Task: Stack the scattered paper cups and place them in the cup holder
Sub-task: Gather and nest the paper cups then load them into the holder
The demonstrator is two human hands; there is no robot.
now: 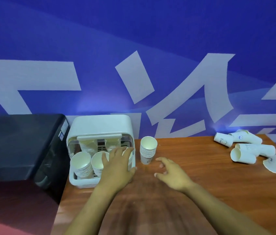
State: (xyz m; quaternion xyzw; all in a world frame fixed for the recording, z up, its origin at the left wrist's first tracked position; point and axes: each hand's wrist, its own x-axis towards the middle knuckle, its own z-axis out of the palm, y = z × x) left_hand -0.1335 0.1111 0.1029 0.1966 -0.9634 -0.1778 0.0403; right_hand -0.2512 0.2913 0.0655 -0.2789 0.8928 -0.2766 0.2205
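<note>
Beside cup holder [100,126]: cup stack [148,150]

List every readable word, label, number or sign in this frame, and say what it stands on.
Nothing reads in full.
Toppled cup: starts "B", the rest blurred.
Cup stack on the table: dark print near its base, unreadable.
Other toppled cups: blue marks, too blurred.
Black machine: small side stickers, too small.
Blue wall: big white strokes, cropped, not legible.

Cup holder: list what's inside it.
Inside the cup holder stand four visible stacks of paper cups, two in front, two behind. The left hand covers the front right corner, so that spot's contents are unclear.
</note>
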